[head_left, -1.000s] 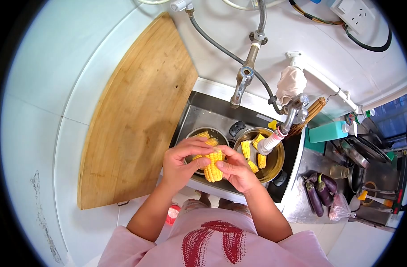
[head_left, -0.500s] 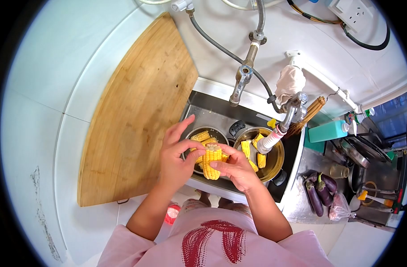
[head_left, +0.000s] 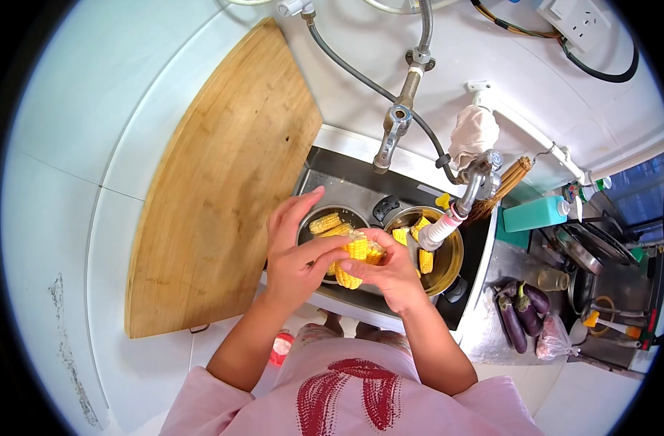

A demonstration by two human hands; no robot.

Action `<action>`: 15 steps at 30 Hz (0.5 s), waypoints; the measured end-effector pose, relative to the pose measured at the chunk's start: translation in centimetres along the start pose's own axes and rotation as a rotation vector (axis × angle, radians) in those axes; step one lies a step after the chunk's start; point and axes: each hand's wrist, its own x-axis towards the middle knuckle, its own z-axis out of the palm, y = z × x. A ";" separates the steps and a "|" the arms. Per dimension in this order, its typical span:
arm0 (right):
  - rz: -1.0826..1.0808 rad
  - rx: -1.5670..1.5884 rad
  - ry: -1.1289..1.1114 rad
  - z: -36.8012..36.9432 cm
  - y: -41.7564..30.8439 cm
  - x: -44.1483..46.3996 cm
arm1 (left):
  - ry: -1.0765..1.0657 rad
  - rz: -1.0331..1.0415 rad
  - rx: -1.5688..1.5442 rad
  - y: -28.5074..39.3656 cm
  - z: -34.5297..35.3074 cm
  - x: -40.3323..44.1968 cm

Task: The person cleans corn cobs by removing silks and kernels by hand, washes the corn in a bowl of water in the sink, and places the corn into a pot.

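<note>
Corn piece, head view: right hand is pinching it, thumb against fingers, near the smaller pot. Left hand is touching it with thumb and forefinger, other fingers standing apart; pinch: cannot tell.

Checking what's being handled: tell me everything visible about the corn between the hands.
The corn is a short, thick, husked piece, bright yellow, with kernels in lengthwise rows. It looks firm and is tilted slightly, raised above the sink and overlapping the left pot in view. The right hand grips it, thumb across its near face; the left hand has thumb and fingertips at its other side, contact unclear. Fingers hide part of it.
</note>
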 end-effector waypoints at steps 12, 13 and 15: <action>-0.140 -0.424 0.172 -0.4 0.9 0.3 | -0.075 0.283 0.239 -0.7 0.5 0.3; -0.134 -0.463 0.175 -0.4 0.9 0.3 | -0.094 0.269 0.209 -0.8 0.6 0.3; -0.164 -0.488 0.196 -0.8 1.5 0.6 | -0.115 0.226 0.116 -0.9 0.7 0.0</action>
